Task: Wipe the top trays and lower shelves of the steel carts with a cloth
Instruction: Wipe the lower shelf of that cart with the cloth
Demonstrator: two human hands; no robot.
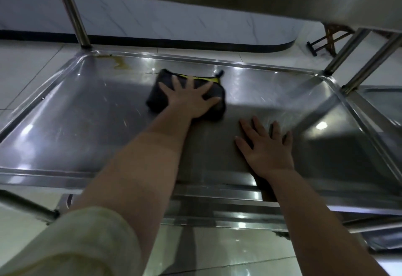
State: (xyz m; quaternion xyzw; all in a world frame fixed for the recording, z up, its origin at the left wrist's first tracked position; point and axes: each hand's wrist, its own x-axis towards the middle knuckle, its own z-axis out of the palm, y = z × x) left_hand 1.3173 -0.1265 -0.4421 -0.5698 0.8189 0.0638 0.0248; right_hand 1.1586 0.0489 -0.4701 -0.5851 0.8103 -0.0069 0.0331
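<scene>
Left hand (191,99) flat, fingers spread, pressing a black cloth (187,95) on the lower shelf (76,110), centre toward 12 o'clock. Right hand (267,147) open, palm down on bare shelf at 4 o'clock of cloth, holding nothing.

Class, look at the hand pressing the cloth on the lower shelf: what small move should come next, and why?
Probably slide the left hand and black cloth toward the far-left corner, where a yellowish stain shows on the lower shelf. The right hand rests flat on the steel.
</scene>
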